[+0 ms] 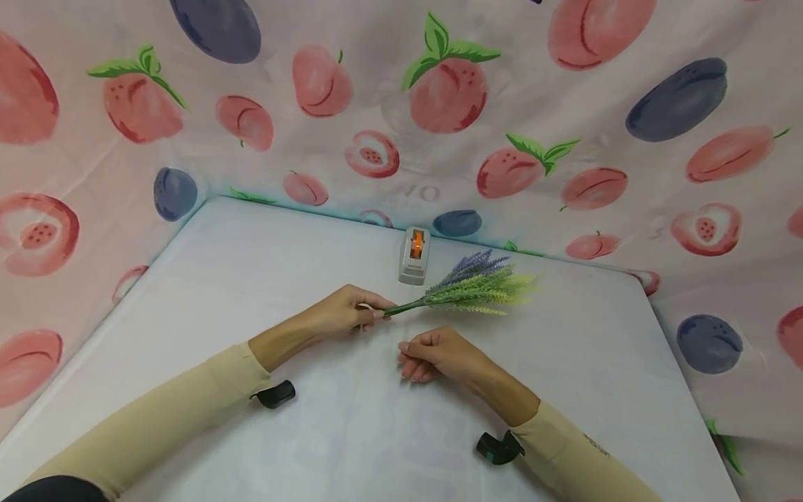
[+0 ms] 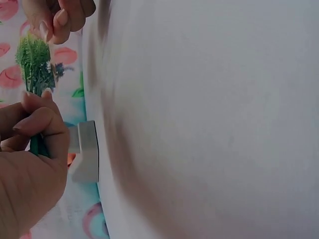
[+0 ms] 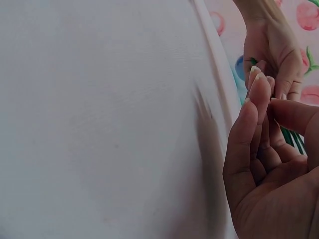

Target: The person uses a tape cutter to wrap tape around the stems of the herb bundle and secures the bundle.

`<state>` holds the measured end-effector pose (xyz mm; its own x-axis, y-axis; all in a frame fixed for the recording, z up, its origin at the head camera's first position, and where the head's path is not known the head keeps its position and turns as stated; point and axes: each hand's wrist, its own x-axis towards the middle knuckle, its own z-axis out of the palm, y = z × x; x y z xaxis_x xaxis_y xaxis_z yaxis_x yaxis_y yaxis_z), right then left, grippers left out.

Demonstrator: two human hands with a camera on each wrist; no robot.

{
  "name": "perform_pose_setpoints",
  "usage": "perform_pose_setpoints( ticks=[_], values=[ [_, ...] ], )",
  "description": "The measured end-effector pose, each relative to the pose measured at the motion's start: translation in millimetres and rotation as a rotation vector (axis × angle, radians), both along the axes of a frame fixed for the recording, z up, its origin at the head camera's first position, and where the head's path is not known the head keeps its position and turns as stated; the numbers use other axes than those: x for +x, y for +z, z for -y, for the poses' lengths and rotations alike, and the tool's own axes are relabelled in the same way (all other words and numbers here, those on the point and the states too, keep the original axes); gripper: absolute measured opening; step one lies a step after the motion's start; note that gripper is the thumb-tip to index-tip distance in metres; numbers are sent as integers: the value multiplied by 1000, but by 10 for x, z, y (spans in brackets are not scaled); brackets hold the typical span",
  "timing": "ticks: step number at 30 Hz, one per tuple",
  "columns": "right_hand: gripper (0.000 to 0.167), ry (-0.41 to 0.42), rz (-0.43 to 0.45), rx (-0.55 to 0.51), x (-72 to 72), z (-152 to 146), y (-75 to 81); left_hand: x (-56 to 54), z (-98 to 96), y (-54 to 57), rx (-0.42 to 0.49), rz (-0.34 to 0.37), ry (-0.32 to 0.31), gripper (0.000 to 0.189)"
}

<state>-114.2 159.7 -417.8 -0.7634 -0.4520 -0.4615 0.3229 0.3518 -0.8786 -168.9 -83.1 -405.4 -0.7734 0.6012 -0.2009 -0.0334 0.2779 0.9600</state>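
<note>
My left hand [image 1: 348,310] grips the green stems of an artificial lavender bunch [image 1: 483,293] above the table. Its purple and yellow-green sprays point right. In the left wrist view the left hand [image 2: 37,134] curls round the stems, with the sprays [image 2: 34,59] rising past the fingertips. Just nearer than the bunch is my right hand [image 1: 436,355], thumb close to the forefinger, other fingers bent. Whether something thin lies between thumb and forefinger of the right hand [image 3: 269,164] I cannot make out. A grey tape dispenser [image 1: 414,268] with an orange reel stands behind the stems.
A white-covered table [image 1: 326,432] spreads beneath both hands. Fruit-printed cloth [image 1: 389,84] hangs along its back and sides. Black wrist mounts [image 1: 276,394] project from the sleeves. The dispenser sits close to the table's back edge.
</note>
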Motion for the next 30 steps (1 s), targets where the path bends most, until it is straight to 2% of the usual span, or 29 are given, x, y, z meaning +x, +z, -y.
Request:
perform_pose_setpoints(
  ticks=[3, 11, 17, 24, 30],
  values=[
    [39, 10, -2, -8, 10, 3, -10, 3, -45, 2, 33, 21, 6, 26],
    [38, 21, -12, -30, 44, 9, -27, 10, -121, -45, 76, 10, -45, 17],
    [35, -21, -38, -73, 94, 28, -53, 18, -155, -90, 71, 32, -52, 12],
    [32, -125, -123, -90, 104, 40, -33, 21, -166, -105, 52, 39, -56, 11],
    [41, -164, -132, -116, 111, 45, 21, 9, -176, -96, 46, 21, -65, 10]
  ],
)
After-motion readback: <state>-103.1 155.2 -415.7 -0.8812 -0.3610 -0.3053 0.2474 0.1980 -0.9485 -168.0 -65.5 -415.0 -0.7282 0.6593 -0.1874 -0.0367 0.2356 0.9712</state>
